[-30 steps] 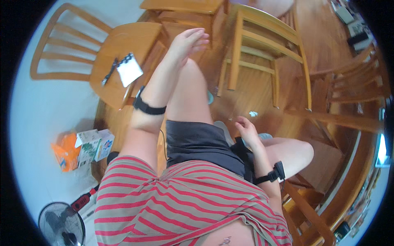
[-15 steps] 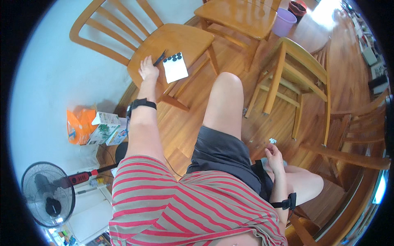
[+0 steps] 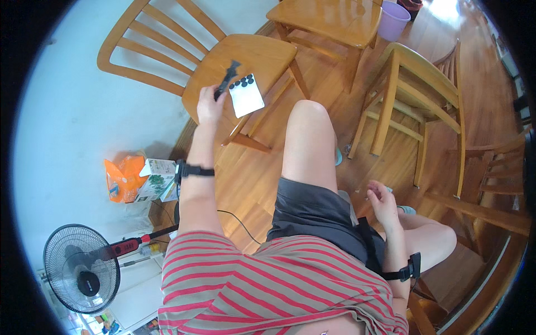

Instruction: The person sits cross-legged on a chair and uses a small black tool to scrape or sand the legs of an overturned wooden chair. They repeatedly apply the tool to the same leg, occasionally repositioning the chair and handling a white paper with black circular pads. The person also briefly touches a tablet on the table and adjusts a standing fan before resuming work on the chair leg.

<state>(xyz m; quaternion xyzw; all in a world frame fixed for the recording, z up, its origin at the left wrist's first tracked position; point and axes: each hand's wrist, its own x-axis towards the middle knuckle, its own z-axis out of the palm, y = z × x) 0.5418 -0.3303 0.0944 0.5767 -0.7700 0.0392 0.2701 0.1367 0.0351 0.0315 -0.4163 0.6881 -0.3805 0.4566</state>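
My left hand (image 3: 210,105) is closed on the handle of a black tool with a flared end (image 3: 228,77), raised over a wooden chair seat (image 3: 251,50). Motion blurs the tool, and its exact kind does not show. Beside it on the seat lies a white sheet (image 3: 247,101) with several round black pads along its far edge. My right hand (image 3: 383,202) hovers near my right knee, its fingers loosely bent and apart, with nothing visible in them. A small pale scrap (image 3: 389,190) shows just past its fingers, partly hidden.
A tipped-over wooden chair (image 3: 416,92) lies at the right, legs toward me. Another chair (image 3: 329,22) and a purple bucket (image 3: 394,21) stand farther back. At the left are an orange bag (image 3: 124,177), a carton (image 3: 157,180) and a black fan (image 3: 82,268).
My left hand has picked the black tool up off the seat. My right hand has shifted slightly and now partly covers the pale scrap. The whole view has moved a little.
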